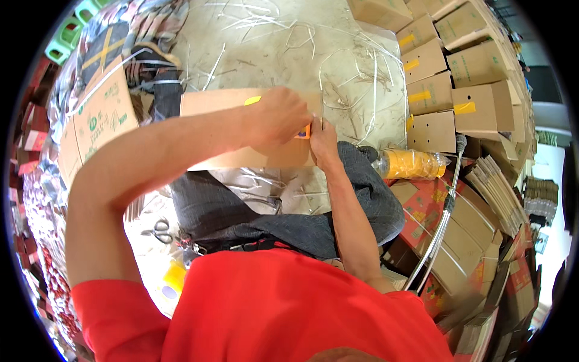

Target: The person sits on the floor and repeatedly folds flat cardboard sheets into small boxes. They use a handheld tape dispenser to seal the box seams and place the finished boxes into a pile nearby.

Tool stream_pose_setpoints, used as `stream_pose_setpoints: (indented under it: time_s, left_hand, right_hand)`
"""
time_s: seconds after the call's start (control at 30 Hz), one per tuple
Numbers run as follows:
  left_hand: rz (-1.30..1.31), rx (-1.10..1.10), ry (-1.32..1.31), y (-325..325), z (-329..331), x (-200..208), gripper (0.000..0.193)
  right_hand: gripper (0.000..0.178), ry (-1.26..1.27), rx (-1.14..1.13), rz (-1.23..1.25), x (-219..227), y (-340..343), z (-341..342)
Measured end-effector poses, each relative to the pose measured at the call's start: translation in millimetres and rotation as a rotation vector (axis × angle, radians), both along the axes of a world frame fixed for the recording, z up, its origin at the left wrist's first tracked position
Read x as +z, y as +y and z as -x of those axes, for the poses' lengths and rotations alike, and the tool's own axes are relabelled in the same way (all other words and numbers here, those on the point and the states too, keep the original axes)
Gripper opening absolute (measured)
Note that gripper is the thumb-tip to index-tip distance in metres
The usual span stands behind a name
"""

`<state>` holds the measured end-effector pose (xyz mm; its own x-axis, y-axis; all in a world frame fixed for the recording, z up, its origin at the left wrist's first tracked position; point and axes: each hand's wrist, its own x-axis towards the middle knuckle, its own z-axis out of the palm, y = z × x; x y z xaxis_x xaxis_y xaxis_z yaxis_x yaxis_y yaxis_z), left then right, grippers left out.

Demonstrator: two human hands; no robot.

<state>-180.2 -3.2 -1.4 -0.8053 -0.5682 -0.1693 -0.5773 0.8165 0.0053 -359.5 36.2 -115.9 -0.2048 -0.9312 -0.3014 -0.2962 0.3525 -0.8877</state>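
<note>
A flat-topped brown cardboard box lies across in front of me, above my legs. My left hand is closed in a loose fist over its right part, the fingers mostly hidden under the knuckles. Close by, at the box's right edge, my right hand has its fingers curled on the cardboard, thumb side up. Between the two hands shows a small orange piece; its kind and which hand grips it cannot be made out. A bit of yellow tape shows on the box beyond my left wrist.
Scissors and a yellow tape roll lie at my left. Another printed carton stands far left. Stacked cartons line the right, near a large bottle of orange liquid. White straps litter the floor.
</note>
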Motion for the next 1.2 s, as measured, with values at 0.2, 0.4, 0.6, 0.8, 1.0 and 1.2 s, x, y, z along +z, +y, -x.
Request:
stream_pose_setpoints:
  time_s: [0.2,0.4,0.6,0.8,1.0,1.2]
  left_hand:
    - [-0.119,-0.033,-0.166,-12,-9,6,0.028]
    - [-0.173,0.191,-0.214,16,-143,26,0.033]
    - [-0.053,0.257,-0.270,46,-270,22,0.058]
    - [-0.169,0.234,-0.080,53,-297,2,0.090]
    - [-0.128,0.270,0.436,74,-228,-1,0.080]
    - [0.043,0.220,0.630,41,-124,33,0.063]
  right_hand:
    - [0.049,0.084,0.096,0.031,-18,2,11]
    - [0.053,0.069,0.061,-0.010,-23,-1,10]
    - [0.052,-0.084,0.059,-0.088,-14,-1,12]
    - [0.054,-0.114,0.103,-0.127,-12,-12,34]
    - [0.059,0.162,0.352,0.027,-38,-45,135]
    - [0.071,0.420,0.493,0.459,7,-25,102]
